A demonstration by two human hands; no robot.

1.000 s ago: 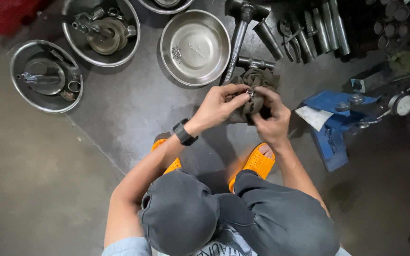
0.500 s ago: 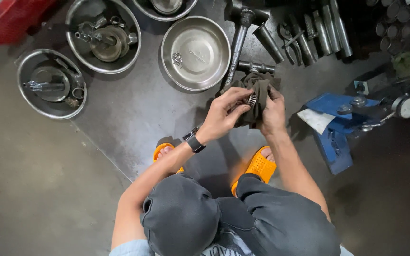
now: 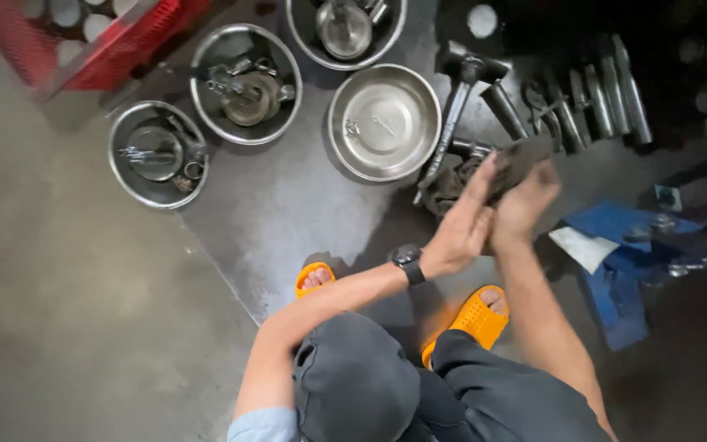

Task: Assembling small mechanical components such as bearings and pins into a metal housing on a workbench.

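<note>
Rag, dark grey and greasy [image 3: 517,160], is sitting between both hands above the oil-stained concrete floor [image 3: 288,205], just in front of the squatting person's knees. From my remote seat I am seeing the left hand [image 3: 464,225], a black watch [image 3: 408,262] on its wrist, pressing flat-fingered against the cloth, while the right hand [image 3: 525,205] is closing around it from the other side; motion blur is hiding whatever the cloth may be wrapping. Just beyond the hands, a long dark metal hammer-like tool [image 3: 452,115] is lying beside a shallow, nearly bare steel bowl [image 3: 384,121]. Further left, two more steel bowls [image 3: 245,82] [image 3: 157,154] are holding small metal parts, with a red plastic crate [image 3: 116,41] in the far corner. A row of dark steel cylinders [image 3: 591,102] is lying to the right, and blue cloth [image 3: 615,270] with a white paper scrap [image 3: 583,245] is resting near the right forearm. Orange perforated sandals [image 3: 476,319] are planted on the floor.
</note>
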